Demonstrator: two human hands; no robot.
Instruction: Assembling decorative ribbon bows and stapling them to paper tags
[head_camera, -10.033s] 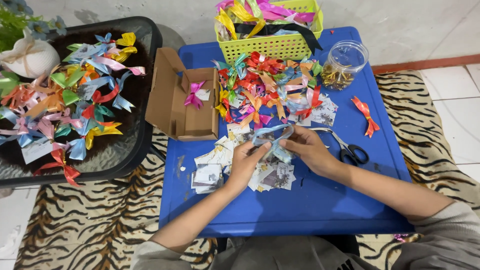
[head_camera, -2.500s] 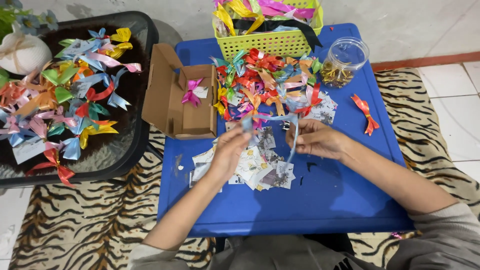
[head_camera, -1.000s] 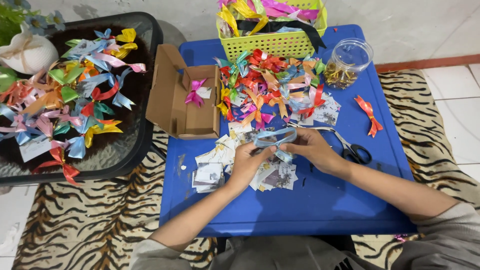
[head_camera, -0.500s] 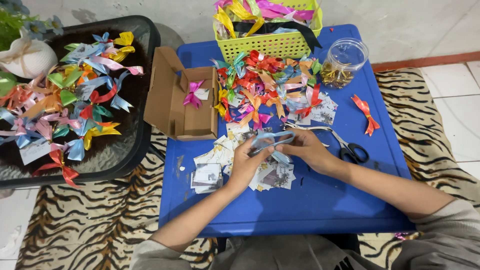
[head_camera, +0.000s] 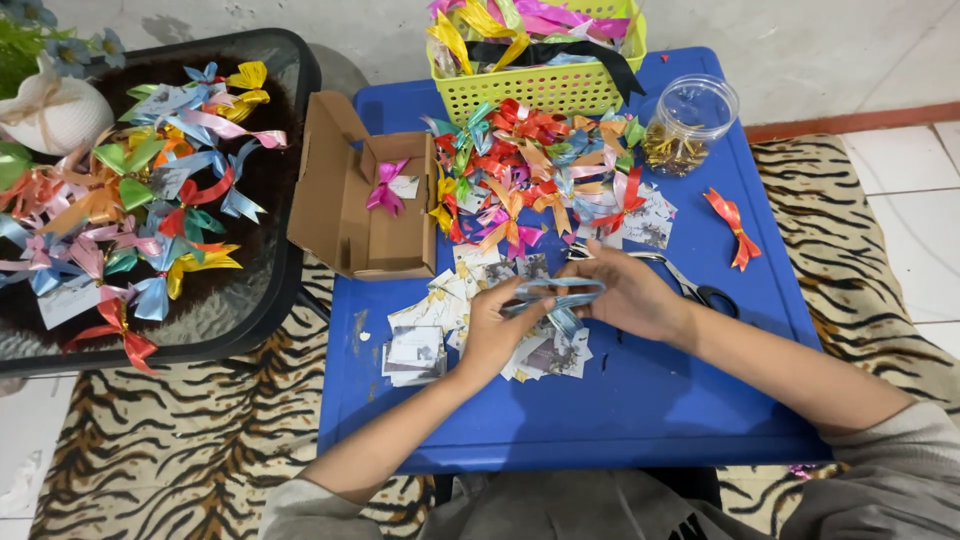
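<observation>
Change: the pale blue ribbon (head_camera: 556, 293), stretched out long between the hands a moment ago, is now gathered into flat loops.
Left hand (head_camera: 497, 333): fingers closed, pinching the loops' left end.
Right hand (head_camera: 628, 295): closed on the right end.
Ribbon place: held just above the paper cards (head_camera: 425, 335) on the blue worktop (head_camera: 640, 410).
Handling: likely light, limp and slick; best pinched at the crossing middle so the loops hold.
Nearby: scissors (head_camera: 690, 288), cardboard box (head_camera: 365, 205).

A blue table (head_camera: 640, 420) stands on a tiger-striped rug (head_camera: 170, 450), with a dark glass-topped table (head_camera: 285, 290) left, pale floor tiles (head_camera: 915, 190) right, and a whitish wall (head_camera: 800, 45) far.
</observation>
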